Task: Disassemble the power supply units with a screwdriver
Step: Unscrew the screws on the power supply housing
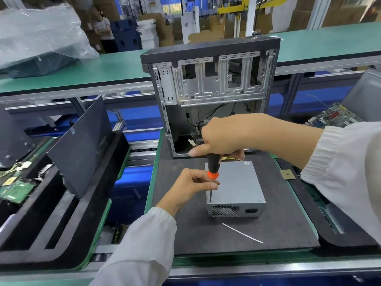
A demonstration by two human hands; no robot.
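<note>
A white-sleeved left forearm rises from the bottom edge, and the left hand (193, 182) pinches the screwdriver (212, 172) near its orange collar and upper shaft. The right hand (222, 137), reaching in from the right with its wrist raised, closes its fist round the top of the black handle. The screwdriver stands almost upright, tip down on the near left corner of the grey power supply unit (237, 184), which lies flat on the dark mat (206, 234), its vent grille facing the camera, before an open computer case (210, 79).

1. A long green-topped bench (115, 67) crosses the room behind the work area, on a pale metal frame.
2. Beyond it stand stacked cardboard boxes (162, 27) (brown, some open) and a yellow steel frame (239, 7).
</note>
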